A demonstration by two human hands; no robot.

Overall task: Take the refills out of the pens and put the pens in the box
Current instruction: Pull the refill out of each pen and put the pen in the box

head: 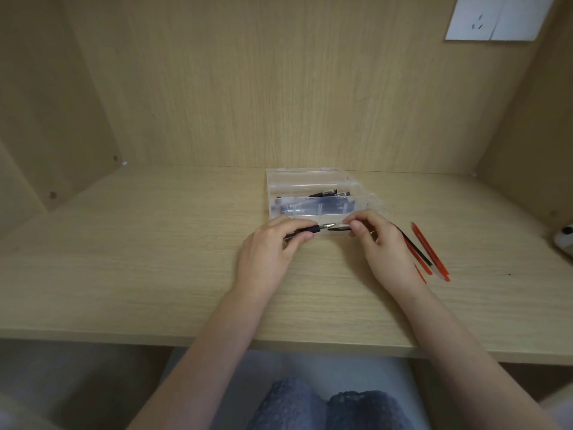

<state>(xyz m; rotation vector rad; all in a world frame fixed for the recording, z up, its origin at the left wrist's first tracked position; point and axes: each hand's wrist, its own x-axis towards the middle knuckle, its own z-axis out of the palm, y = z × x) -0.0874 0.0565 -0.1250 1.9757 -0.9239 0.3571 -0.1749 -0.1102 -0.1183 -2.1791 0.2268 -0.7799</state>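
Observation:
A clear plastic box (280,187) stands open on the desk with several dark pens (313,207) lying inside. Just in front of it my left hand (273,249) grips the black barrel of a pen (305,230). My right hand (379,243) pinches the pen's tip piece (338,228), which sits a little apart from the barrel, with a thin metal point showing in the gap between them. Red and black refills (426,252) lie on the desk right of my right hand, partly hidden by it.
The wooden desk (139,259) is enclosed by a back wall and side panels. A white object (564,238) sits at the far right edge. A white socket plate (496,17) is on the back wall, top right. The desk's front edge runs above my lap.

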